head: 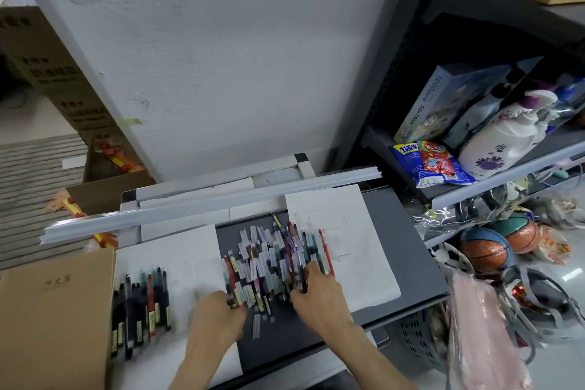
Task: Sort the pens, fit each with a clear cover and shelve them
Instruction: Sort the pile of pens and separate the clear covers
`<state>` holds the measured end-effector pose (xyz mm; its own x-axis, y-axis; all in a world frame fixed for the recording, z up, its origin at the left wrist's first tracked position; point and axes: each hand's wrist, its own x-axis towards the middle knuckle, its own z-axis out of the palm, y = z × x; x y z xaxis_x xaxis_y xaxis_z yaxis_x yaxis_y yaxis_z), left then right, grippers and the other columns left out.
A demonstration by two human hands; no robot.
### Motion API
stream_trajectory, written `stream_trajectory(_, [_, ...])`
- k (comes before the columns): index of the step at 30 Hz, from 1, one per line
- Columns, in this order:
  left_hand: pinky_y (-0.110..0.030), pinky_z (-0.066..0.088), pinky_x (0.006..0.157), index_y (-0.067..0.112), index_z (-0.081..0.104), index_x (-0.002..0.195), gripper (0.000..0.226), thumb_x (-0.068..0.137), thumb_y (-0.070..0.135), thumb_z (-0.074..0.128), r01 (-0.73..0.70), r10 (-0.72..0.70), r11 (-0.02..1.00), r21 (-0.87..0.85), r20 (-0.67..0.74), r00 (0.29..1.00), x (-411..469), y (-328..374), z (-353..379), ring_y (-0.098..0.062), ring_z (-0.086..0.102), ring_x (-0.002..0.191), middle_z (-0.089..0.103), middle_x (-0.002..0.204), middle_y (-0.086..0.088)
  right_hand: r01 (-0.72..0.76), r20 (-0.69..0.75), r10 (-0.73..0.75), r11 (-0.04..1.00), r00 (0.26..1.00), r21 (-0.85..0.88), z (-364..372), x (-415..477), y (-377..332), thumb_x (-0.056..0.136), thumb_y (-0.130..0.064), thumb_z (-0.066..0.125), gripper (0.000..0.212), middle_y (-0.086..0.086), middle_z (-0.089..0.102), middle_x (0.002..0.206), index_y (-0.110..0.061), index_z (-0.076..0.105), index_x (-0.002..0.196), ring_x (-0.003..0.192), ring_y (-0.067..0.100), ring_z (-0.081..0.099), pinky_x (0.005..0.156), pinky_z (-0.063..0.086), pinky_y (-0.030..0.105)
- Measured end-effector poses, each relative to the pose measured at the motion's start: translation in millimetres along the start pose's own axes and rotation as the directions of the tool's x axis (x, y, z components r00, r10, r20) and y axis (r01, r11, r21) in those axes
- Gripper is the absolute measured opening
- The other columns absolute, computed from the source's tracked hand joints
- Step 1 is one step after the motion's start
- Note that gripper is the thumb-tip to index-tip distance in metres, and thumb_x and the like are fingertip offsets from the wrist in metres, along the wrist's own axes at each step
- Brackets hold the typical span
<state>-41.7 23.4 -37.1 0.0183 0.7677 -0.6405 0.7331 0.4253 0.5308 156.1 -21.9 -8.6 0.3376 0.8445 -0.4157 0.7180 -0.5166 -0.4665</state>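
Head view. I see a dark grey bench (408, 250) with two white paper sheets on it, one left (186, 250) and one right (354, 244). Between the sheets lies a loose pile of pens (275, 263) mixed with clear covers (256, 324), some spilling toward the near edge.

Left hand (218, 317): at the pile's near-left corner, fingers curled in on a few pens; motion blur there, so I cannot tell whether it truly pinches one or only rakes them.

Right hand (319, 294): on the pile's right side, fingers spread and pressed down onto the pens beside a red pen (326, 250) lying along the edge of the right sheet.

A sorted row of dark and red pens (142, 310) lies side by side on the left sheet, well apart from the pile, next to a cardboard box (53, 320).

Long pale plastic strips (209, 203) lie across the bench's far side. Shelving at right holds a puzzle box (443, 104) and snack packets (433, 165); basketballs (487, 253) below.
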Motion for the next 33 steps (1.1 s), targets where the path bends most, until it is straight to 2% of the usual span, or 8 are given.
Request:
stream_trajectory(4, [-0.049, 0.062, 0.061, 0.001, 0.062, 0.085, 0.011, 0.088, 0.011, 0.064, 0.026, -0.032, 0.988, -0.154, -0.037, 0.999, 9, -5, -4, -0.026, 0.068, 0.051, 0.071, 0.059, -0.011, 0.050, 0.002, -0.050, 0.999, 0.999, -0.016, 2, 0, -7, 0.096, -0.021, 0.048, 0.021, 0.003, 0.064, 0.081, -0.015, 0.049, 0.117, 0.069, 0.021, 0.058, 0.063, 0.045, 0.031])
stream_trajectory(8, [-0.039, 0.055, 0.058, 0.001, 0.059, 0.089, 0.012, 0.096, 0.010, 0.057, 0.033, -0.054, 0.956, -0.292, -0.065, 0.996, 13, 2, -11, -0.033, 0.073, 0.058, 0.070, 0.056, -0.010, 0.161, -0.025, -0.162, 0.986, 0.986, -0.046, 7, -2, -18, 0.096, -0.017, 0.059, 0.007, 0.006, 0.062, 0.087, -0.011, 0.058, 0.093, 0.055, 0.013, 0.045, 0.050, 0.040, 0.021])
stream_trajectory(12, [-0.045, 0.063, 0.066, 0.002, 0.063, 0.084, 0.020, 0.097, 0.014, 0.052, -0.004, -0.029, 0.968, -0.251, -0.127, 0.991, 14, 8, -21, -0.026, 0.074, 0.056, 0.072, 0.058, -0.008, 0.087, 0.016, -0.089, 0.994, 0.996, 0.070, 17, -2, -22, 0.102, -0.026, 0.046, 0.022, 0.002, 0.059, 0.083, -0.012, 0.061, 0.094, 0.072, 0.019, 0.053, 0.068, 0.046, 0.032])
stream_trajectory(14, [-0.052, 0.064, 0.069, -0.001, 0.063, 0.084, 0.021, 0.095, 0.013, 0.052, -0.006, -0.033, 0.965, -0.262, -0.143, 0.989, 16, 9, -26, -0.025, 0.073, 0.054, 0.072, 0.058, -0.011, 0.051, 0.047, -0.058, 0.989, 0.997, 0.142, 18, 1, -26, 0.100, -0.020, 0.047, 0.020, 0.002, 0.062, 0.080, -0.012, 0.056, 0.083, 0.067, 0.015, 0.054, 0.057, 0.042, 0.023])
stream_trajectory(17, [-0.050, 0.064, 0.071, -0.006, 0.064, 0.081, 0.023, 0.091, 0.009, 0.051, -0.023, -0.021, 0.965, -0.261, -0.164, 0.986, 17, 13, -32, -0.026, 0.073, 0.057, 0.072, 0.060, -0.013, 0.042, 0.060, -0.055, 0.978, 0.997, 0.205, 21, 3, -31, 0.097, -0.017, 0.051, 0.023, 0.001, 0.062, 0.073, -0.015, 0.052, 0.074, 0.058, 0.009, 0.052, 0.049, 0.043, 0.023])
stream_trajectory(21, [-0.037, 0.047, 0.056, 0.000, 0.056, 0.062, 0.029, 0.090, 0.007, 0.054, -0.055, 0.029, 0.993, -0.107, -0.234, 0.972, 19, 17, -33, -0.028, 0.057, 0.054, 0.063, 0.057, -0.010, 0.046, 0.021, -0.051, 0.981, 0.998, 0.190, 26, 8, -33, 0.093, -0.024, 0.056, 0.019, 0.001, 0.068, 0.075, -0.012, 0.063, 0.081, 0.064, 0.013, 0.064, 0.058, 0.055, 0.028])
stream_trajectory(24, [-0.026, 0.041, 0.046, 0.005, 0.063, 0.068, 0.026, 0.092, 0.014, 0.061, -0.059, 0.052, 0.998, -0.021, -0.247, 0.968, 19, 19, -31, -0.018, 0.058, 0.052, 0.064, 0.060, -0.006, 0.048, 0.002, -0.049, 0.983, 0.999, 0.176, 27, 10, -36, 0.092, -0.024, 0.058, 0.016, 0.000, 0.069, 0.078, -0.012, 0.067, 0.087, 0.068, 0.014, 0.067, 0.062, 0.058, 0.027])
stream_trajectory(33, [-0.026, 0.036, 0.044, 0.003, 0.057, 0.062, 0.033, 0.086, 0.021, 0.071, -0.039, 0.038, 0.999, 0.002, -0.243, 0.969, 27, 21, -31, -0.024, 0.056, 0.049, 0.062, 0.057, -0.010, 0.060, -0.015, -0.058, 0.986, 0.998, 0.156, 28, 9, -43, 0.093, -0.021, 0.061, 0.011, -0.004, 0.068, 0.080, -0.013, 0.068, 0.091, 0.065, 0.007, 0.062, 0.053, 0.047, 0.011])
